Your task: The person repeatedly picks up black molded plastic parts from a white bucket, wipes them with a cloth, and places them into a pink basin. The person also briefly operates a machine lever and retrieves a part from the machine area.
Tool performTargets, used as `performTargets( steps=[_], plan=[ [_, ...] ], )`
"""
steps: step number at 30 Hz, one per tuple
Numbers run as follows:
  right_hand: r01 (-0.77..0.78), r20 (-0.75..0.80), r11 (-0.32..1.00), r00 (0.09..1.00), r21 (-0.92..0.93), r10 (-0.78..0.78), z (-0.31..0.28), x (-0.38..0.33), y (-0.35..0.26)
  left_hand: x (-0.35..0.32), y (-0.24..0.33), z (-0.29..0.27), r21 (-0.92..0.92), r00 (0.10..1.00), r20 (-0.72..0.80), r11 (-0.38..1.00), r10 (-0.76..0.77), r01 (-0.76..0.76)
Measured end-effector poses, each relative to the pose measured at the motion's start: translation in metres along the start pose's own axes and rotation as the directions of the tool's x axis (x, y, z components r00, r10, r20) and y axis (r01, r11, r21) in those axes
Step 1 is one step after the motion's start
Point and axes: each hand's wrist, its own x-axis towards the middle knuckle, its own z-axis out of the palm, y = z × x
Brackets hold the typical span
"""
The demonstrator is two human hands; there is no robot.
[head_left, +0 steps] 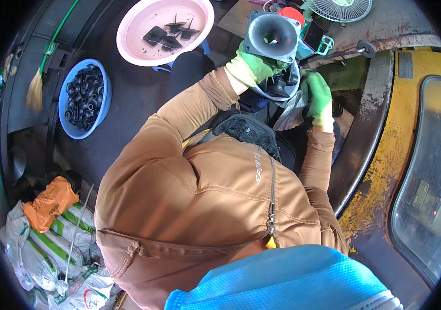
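My left hand [262, 66], in a green glove, is closed round a black horn-shaped plastic part [258, 35]. This part has a square flange with corner holes, and its wide mouth faces up. Below it sits a light-coloured tub [278, 98] with several black plastic parts [281, 85] inside, partly covered by the left hand. Beside the tub's right edge is my right hand [318, 98], also green-gloved. Its fingers are turned away and blurred, so what they grip, if anything, is hidden. A greyish crumpled sheet [291, 112] hangs next to it.
A pink basin [127, 39] with several flat black pieces stands far left, and a blue basin [105, 106] full of black parts is nearer. At right are a white fan [342, 8], a teal case [308, 47] and a rusty yellow machine [380, 206]. Sacks [50, 253] lie lower left.
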Motion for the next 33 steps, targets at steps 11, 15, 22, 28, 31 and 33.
performTargets(
  steps=[11,15,22,28,31,33],
  plan=[
    [-0.265,-0.161,0.911,0.961,-0.315,0.223,0.004,0.044,0.083,-0.005,0.047,-0.032,-0.771,0.866,0.064,0.527,-0.496,0.358],
    [-0.267,-0.167,0.963,0.952,-0.035,0.258,0.024,0.048,0.069,-0.018,0.065,-0.056,-0.854,0.851,0.226,0.324,-0.474,0.407],
    [-0.185,-0.129,0.969,0.970,0.161,0.207,0.034,0.051,0.064,-0.039,0.091,-0.071,-0.022,0.907,-0.318,0.959,-0.275,0.283],
    [-0.188,-0.157,0.945,0.959,0.267,0.235,0.019,0.048,0.059,-0.135,0.117,-0.209,0.999,0.978,0.031,0.012,0.209,-0.034],
    [-0.225,-0.105,0.924,0.958,0.308,0.268,0.012,0.045,0.054,-0.245,0.099,-0.255,0.730,0.783,-0.621,0.365,0.000,0.579],
    [-0.252,-0.079,0.914,0.954,0.319,0.291,0.008,0.044,0.052,-0.310,0.091,-0.281,0.693,0.694,-0.718,0.035,-0.059,0.720]
  ],
)
